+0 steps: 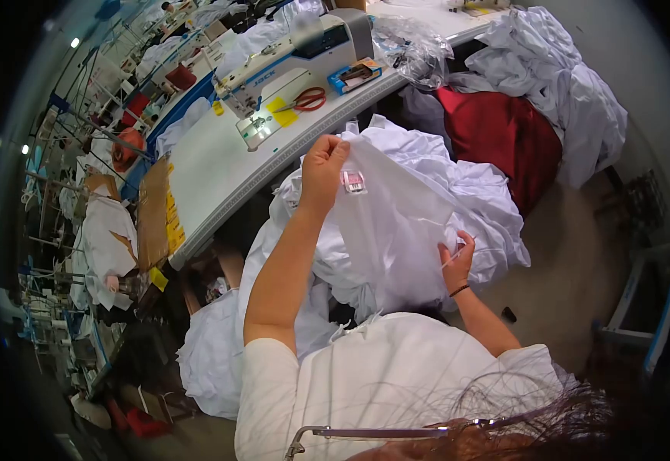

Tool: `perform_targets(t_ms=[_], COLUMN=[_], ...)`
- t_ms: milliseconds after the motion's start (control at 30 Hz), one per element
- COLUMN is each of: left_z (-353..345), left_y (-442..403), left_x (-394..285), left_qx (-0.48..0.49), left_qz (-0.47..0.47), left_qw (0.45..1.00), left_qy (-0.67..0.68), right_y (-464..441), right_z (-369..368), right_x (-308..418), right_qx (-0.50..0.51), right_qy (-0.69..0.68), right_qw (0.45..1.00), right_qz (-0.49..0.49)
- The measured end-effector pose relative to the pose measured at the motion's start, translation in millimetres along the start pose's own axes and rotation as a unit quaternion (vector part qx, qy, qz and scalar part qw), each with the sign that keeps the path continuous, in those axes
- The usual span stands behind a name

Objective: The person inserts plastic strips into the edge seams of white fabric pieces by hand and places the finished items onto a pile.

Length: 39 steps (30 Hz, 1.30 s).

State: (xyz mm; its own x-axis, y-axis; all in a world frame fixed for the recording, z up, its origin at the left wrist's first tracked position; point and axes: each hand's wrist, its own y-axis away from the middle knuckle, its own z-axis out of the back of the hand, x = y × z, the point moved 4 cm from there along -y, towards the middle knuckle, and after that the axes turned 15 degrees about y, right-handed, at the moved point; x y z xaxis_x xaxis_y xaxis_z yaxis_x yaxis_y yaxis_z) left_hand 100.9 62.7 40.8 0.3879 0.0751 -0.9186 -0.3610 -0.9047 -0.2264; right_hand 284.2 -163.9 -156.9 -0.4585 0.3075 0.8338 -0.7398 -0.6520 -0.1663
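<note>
I'm seeing the left hand (324,170) pinching the white cloth (388,219) by its upper edge, over the white heap (492,192); the right hand (458,267) is touching its side, though I can't tell if it's gripping. Should the left pinch slacken, the cloth could be sliding into lookalike folds.

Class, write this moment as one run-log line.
left hand: pinching white cloth | right hand: holding it lower down | label: on cloth | scissors: on sewing table

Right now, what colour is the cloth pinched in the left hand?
White cloth; best in the head view.
</note>
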Motion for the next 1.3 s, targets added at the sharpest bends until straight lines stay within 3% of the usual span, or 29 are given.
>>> perform_targets(t_ms=[67,100,133,200,267,300,367,400,433,467,500,533,567,600,633,667,700,733,767,833,867,900,933,1000,1033,1067,1133,1200,1300], left_z=[-3,-4,-9,-22,-35,-39,-62,-75,-81,-82,-84,-86,-81,-53,-27,-3,23,56,89,132,156,176,181,181,189,193,164,125,61], left_y=[-10,-18,-21,-21,-21,-26,-26,-25,-26,-29,-28,-27,-23,-32,-37,-32,-22,-16,-8,21,38,53,58,81,87,95,106,109,126], left_x=[-6,-7,-13,-27,-42,-46,-68,-82,-93,-102,-112,-122,-136,-140,-134,-135,-135,-124,-110,-86,-68,-53,-50,-40,-28,-16,-13,-12,7], left_qx=[0.002,0.015,0.028,0.059,0.092,0.118,0.151,0.181,0.191,0.191,0.212,0.231,0.226,0.257,0.252,0.237,0.218,0.225,0.231,0.302,0.322,0.339,0.325,0.282,0.241,0.223,0.226,0.197,0.215], left_qz=[-0.014,-0.023,-0.031,-0.028,-0.032,-0.040,-0.061,-0.082,-0.108,-0.115,-0.165,-0.214,-0.264,-0.445,-0.414,-0.383,-0.349,-0.268,-0.182,-0.031,-0.014,0.004,0.060,0.152,0.175,0.156,0.108,0.094,0.156], left_qw=[1.000,0.999,0.997,0.994,0.987,0.983,0.976,0.969,0.969,0.968,0.962,0.948,0.926,0.804,0.806,0.820,0.834,0.865,0.890,0.876,0.836,0.790,0.792,0.628,0.599,0.620,0.644,0.886,0.918], left_qy=[-0.002,0.029,0.061,0.092,0.125,0.134,0.142,0.145,0.115,0.117,0.038,-0.042,-0.147,-0.300,-0.338,-0.353,-0.368,-0.360,-0.348,-0.375,-0.444,-0.510,-0.513,-0.709,-0.743,-0.736,-0.723,-0.409,-0.296], right_y=[10,13,14,14,-11,-29,-67,-91,-104,-109,-116,-122,-118,-110,-103,-74,-57,-55,-40,-6,5,15,21,29,29,27,20,12,2], right_z=[12,14,18,37,75,113,193,236,282,314,343,364,363,353,330,292,262,241,209,164,144,129,119,89,70,54,37,30,23], right_x=[-3,-24,-22,-16,-18,3,26,31,72,115,150,184,221,250,251,275,280,242,230,257,252,255,251,230,218,207,196,188,184], right_qx=[-0.007,0.066,0.063,0.001,-0.145,-0.204,-0.310,-0.341,-0.430,-0.486,-0.545,-0.550,-0.526,-0.499,-0.382,-0.371,-0.269,-0.047,0.133,0.251,0.378,0.407,0.413,0.441,0.379,0.313,0.288,0.234,0.231], right_qy=[-0.053,0.085,0.084,0.078,-0.024,0.020,-0.050,-0.172,0.079,0.201,0.393,0.347,0.353,0.350,0.239,0.344,0.327,0.100,-0.113,0.023,-0.016,-0.018,-0.022,-0.020,0.008,0.038,0.073,0.031,0.043], right_qw=[0.998,0.994,0.994,0.996,0.989,0.977,0.942,0.910,0.881,0.827,0.695,0.744,0.718,0.675,0.774,0.688,0.720,0.866,0.906,0.831,0.803,0.786,0.784,0.801,0.830,0.855,0.862,0.889,0.889], right_qz=[-0.027,-0.033,-0.034,-0.037,0.008,0.059,0.122,0.161,0.179,0.200,0.258,0.154,0.288,0.416,0.446,0.521,0.549,0.488,0.385,0.496,0.460,0.466,0.464,0.405,0.409,0.412,0.411,0.392,0.394])
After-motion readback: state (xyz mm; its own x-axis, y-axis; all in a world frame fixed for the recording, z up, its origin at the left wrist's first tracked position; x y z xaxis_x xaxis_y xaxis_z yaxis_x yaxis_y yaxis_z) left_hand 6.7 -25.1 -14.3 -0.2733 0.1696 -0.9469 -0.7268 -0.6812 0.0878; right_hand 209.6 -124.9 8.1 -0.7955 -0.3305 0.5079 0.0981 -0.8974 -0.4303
